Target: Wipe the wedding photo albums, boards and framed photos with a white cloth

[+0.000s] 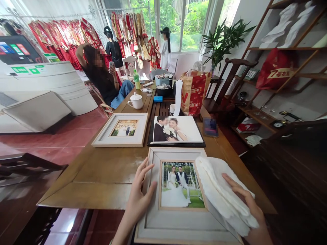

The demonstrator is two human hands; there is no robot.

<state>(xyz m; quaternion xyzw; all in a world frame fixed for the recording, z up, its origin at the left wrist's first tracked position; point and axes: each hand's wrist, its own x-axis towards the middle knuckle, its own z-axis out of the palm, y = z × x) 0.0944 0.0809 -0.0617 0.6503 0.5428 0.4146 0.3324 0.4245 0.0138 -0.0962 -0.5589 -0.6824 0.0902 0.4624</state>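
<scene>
A white picture frame (178, 223) with a wedding photo (182, 185) inside lies face up in front of me, its near end reaching past the table's front edge. My left hand (140, 190) holds the frame's left side, thumb on the moulding and fingers along the outer edge. Folded white cloth (224, 190) is in my right hand (246, 204), pressed over the frame's right side and covering part of it. Some right-hand fingers are hidden behind the cloth.
Beyond lie a second framed photo (104, 136), a couple's portrait panel (191, 131) and a dark phone-like object (211, 127). Farther back stand a lidded white cup (136, 101), a green-labelled bottle (136, 80) and a red paper bag (192, 93). A person (98, 75) sits at left.
</scene>
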